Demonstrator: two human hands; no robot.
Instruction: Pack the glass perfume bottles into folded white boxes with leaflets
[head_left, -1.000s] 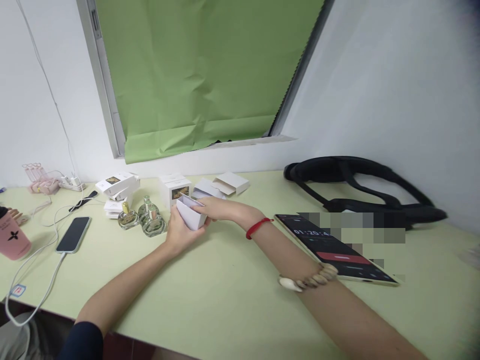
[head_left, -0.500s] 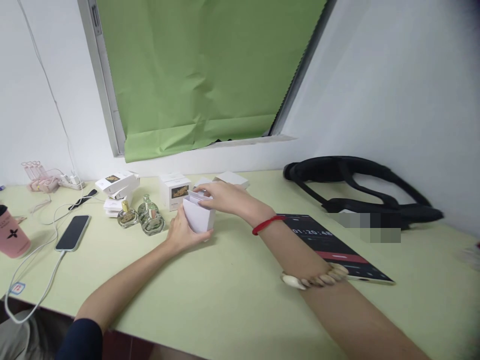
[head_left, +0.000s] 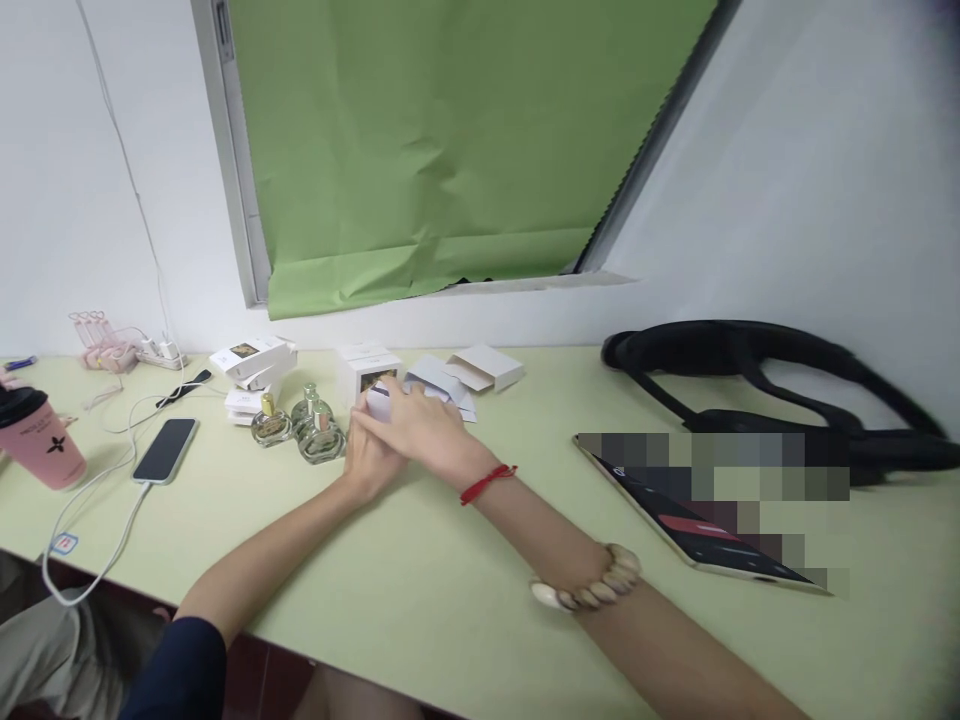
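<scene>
A white cardboard box [head_left: 379,406] is between my two hands, mostly covered by them. My left hand [head_left: 370,455] wraps round it from the left and below. Over its top and right side lies my right hand [head_left: 424,422], fingers pressed against the box and touching the left hand. Just left of my hands stand several small glass perfume bottles [head_left: 320,440], one with a gold cap. Directly behind are upright white boxes [head_left: 363,362] with a dark picture on the front.
Folded white card [head_left: 435,375] and an open white box [head_left: 491,367] lie behind my right hand. Stacked white boxes [head_left: 251,357], a phone [head_left: 166,450] on a cable and a pink cup [head_left: 52,440] are left. A tablet [head_left: 675,520] and black headset-like gear [head_left: 720,350] are right.
My right hand has moved from the box's open top to cover it, hiding most of it. The white flap at the top no longer shows. The view has shifted left.
</scene>
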